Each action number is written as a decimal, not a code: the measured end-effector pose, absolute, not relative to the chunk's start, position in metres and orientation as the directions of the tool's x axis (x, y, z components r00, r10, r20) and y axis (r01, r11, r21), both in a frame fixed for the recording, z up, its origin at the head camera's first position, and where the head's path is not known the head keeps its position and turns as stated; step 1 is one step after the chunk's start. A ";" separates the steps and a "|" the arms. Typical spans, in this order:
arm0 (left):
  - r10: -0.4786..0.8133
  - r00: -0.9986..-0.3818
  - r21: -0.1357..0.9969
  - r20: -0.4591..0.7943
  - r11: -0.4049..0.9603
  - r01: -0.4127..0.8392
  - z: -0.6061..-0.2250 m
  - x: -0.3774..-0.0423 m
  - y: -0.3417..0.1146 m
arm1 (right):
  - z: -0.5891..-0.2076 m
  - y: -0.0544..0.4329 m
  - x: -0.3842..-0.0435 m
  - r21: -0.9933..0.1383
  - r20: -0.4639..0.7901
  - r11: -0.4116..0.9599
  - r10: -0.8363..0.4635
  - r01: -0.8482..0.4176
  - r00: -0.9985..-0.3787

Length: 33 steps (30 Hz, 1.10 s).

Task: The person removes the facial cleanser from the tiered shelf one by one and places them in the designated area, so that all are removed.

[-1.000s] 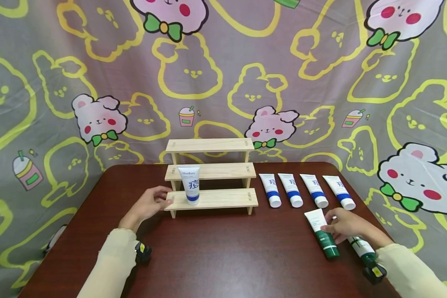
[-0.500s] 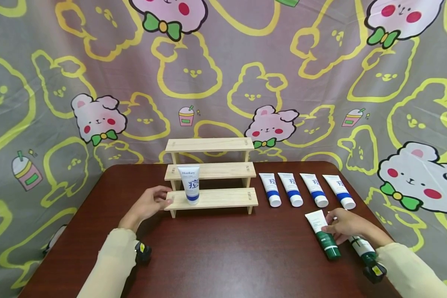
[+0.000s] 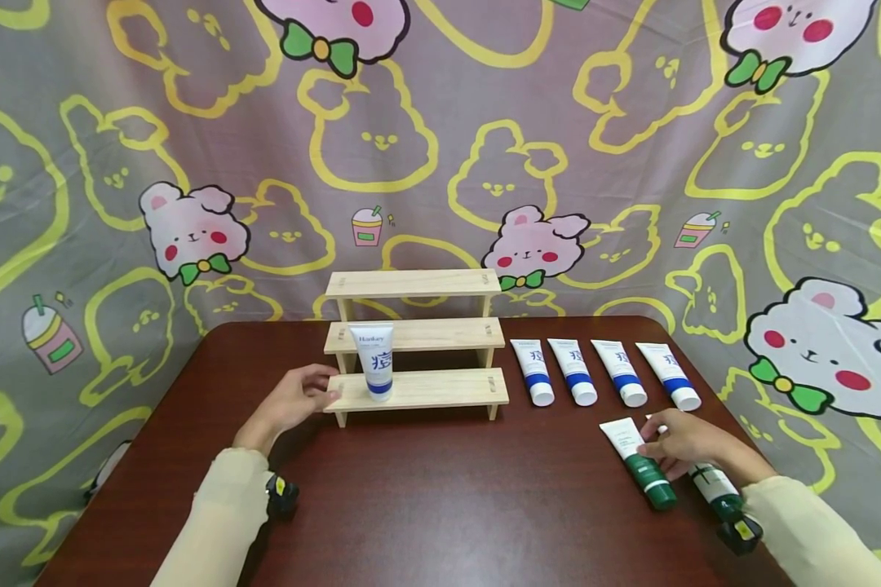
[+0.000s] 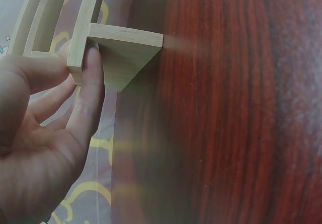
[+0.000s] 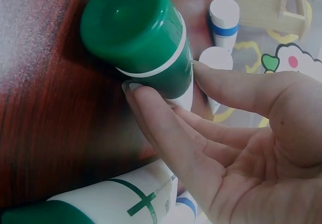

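A three-tier wooden display stand (image 3: 440,391) stands at the middle back of the table. My left hand (image 3: 289,401) pinches the left end of its lowest shelf (image 4: 78,45), with fingers above and below the board in the left wrist view. Upright on that shelf is a white squeeze tube with a blue band (image 3: 376,363). At the right, my right hand (image 3: 683,442) holds a green-and-white squeeze tube (image 3: 649,481) between thumb and fingers, its green cap (image 5: 123,20) toward the wrist camera. Beneath that wrist lies a second green-and-white tube (image 3: 710,481), partly hidden.
Several white tubes with blue bands (image 3: 576,375) lie in a row on the dark red-brown table (image 3: 440,505), right of the stand. A cartoon-printed curtain (image 3: 440,106) hangs behind and along the sides.
The green-and-white tube in my right hand has turned slightly, its cap end swinging a little to the right. My left hand stays on the shelf end.
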<state>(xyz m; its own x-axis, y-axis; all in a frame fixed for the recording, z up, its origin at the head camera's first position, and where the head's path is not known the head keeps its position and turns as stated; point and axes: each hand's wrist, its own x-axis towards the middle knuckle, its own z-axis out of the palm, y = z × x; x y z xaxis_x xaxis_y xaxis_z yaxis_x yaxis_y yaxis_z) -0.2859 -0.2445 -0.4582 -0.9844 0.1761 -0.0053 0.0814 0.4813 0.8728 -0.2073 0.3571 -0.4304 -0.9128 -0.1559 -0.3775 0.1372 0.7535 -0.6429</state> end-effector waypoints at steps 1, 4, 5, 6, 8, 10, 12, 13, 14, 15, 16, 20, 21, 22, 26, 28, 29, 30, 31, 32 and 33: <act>0.176 -0.984 0.873 -0.006 0.482 0.081 -0.458 -0.286 -0.244 | -0.430 0.357 -0.207 -0.640 -0.380 0.755 -0.150 0.143 -0.913; 0.175 -0.985 0.873 -0.008 0.482 0.078 -0.458 -0.286 -0.244 | -0.428 0.357 -0.208 -0.630 -0.382 0.765 -0.152 0.136 -0.912; 0.175 -0.985 0.874 -0.008 0.480 0.078 -0.458 -0.286 -0.244 | -0.427 0.357 -0.208 -0.621 -0.384 0.771 -0.145 0.139 -0.912; 0.176 -0.984 0.874 -0.008 0.479 0.079 -0.458 -0.286 -0.244 | -0.425 0.356 -0.209 -0.617 -0.384 0.774 -0.140 0.141 -0.913; 0.177 -0.984 0.876 -0.005 0.476 0.081 -0.458 -0.286 -0.244 | -0.421 0.356 -0.210 -0.609 -0.376 0.781 -0.131 0.138 -0.917; 0.182 -0.983 0.875 -0.001 0.476 0.087 -0.457 -0.286 -0.244 | -0.416 0.354 -0.211 -0.605 -0.350 0.787 -0.130 0.118 -0.928; 0.184 -0.983 0.877 0.001 0.472 0.089 -0.457 -0.287 -0.244 | -0.409 0.352 -0.213 -0.613 -0.317 0.785 -0.138 0.092 -0.938; 0.185 -0.983 0.877 0.002 0.471 0.091 -0.457 -0.287 -0.244 | -0.406 0.351 -0.214 -0.617 -0.297 0.784 -0.147 0.072 -0.944; 0.186 -0.983 0.877 0.003 0.472 0.092 -0.457 -0.287 -0.245 | -0.402 0.349 -0.215 -0.620 -0.277 0.783 -0.160 0.049 -0.947; 0.186 -0.983 0.876 0.002 0.473 0.092 -0.458 -0.287 -0.245 | -0.398 0.346 -0.216 -0.628 -0.257 0.778 -0.170 0.030 -0.951; 0.186 -0.983 0.876 0.001 0.473 0.091 -0.458 -0.287 -0.245 | -0.395 0.343 -0.217 -0.637 -0.241 0.771 -0.183 0.013 -0.953; 0.180 -0.984 0.876 -0.006 0.475 0.082 -0.458 -0.286 -0.245 | -0.382 0.325 -0.224 -0.661 -0.176 0.749 -0.222 -0.052 -0.959; 0.180 -0.984 0.876 -0.007 0.475 0.081 -0.458 -0.286 -0.244 | -0.379 0.320 -0.226 -0.667 -0.160 0.742 -0.232 -0.068 -0.960; 0.180 -0.984 0.877 -0.008 0.475 0.080 -0.458 -0.285 -0.244 | -0.376 0.315 -0.228 -0.667 -0.146 0.740 -0.239 -0.083 -0.960; 0.178 -0.984 0.880 -0.006 0.468 0.079 -0.458 -0.285 -0.245 | -0.372 0.293 -0.239 -0.681 -0.074 0.714 -0.287 -0.162 -0.955; 0.174 -0.985 0.880 -0.007 0.469 0.076 -0.458 -0.285 -0.246 | -0.371 0.281 -0.245 -0.691 -0.034 0.695 -0.307 -0.199 -0.951; 0.172 -0.985 0.880 -0.009 0.469 0.074 -0.458 -0.285 -0.246 | -0.371 0.275 -0.247 -0.707 -0.020 0.674 -0.321 -0.213 -0.947; 0.167 -0.986 0.881 -0.012 0.468 0.068 -0.458 -0.286 -0.246 | -0.371 0.269 -0.249 -0.723 -0.006 0.653 -0.333 -0.226 -0.943; 0.168 -0.986 0.881 -0.014 0.468 0.068 -0.457 -0.285 -0.246 | -0.371 0.262 -0.251 -0.744 0.002 0.627 -0.342 -0.230 -0.940; 0.171 -0.985 0.881 -0.016 0.469 0.067 -0.457 -0.285 -0.246 | -0.371 0.255 -0.252 -0.767 0.007 0.600 -0.347 -0.228 -0.938; 0.175 -0.984 0.881 -0.016 0.468 0.069 -0.457 -0.285 -0.246 | -0.371 0.247 -0.253 -0.789 0.015 0.569 -0.359 -0.232 -0.933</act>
<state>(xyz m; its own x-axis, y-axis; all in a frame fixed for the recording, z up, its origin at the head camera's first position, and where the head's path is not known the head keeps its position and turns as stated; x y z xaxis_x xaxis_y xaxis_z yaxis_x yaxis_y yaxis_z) -0.2855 -0.2458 -0.4571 -0.9845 0.1749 -0.0159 0.0688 0.4675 0.8813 -0.2534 0.2475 -0.3713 -0.9331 -0.3593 0.0152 -0.2318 0.5686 -0.7893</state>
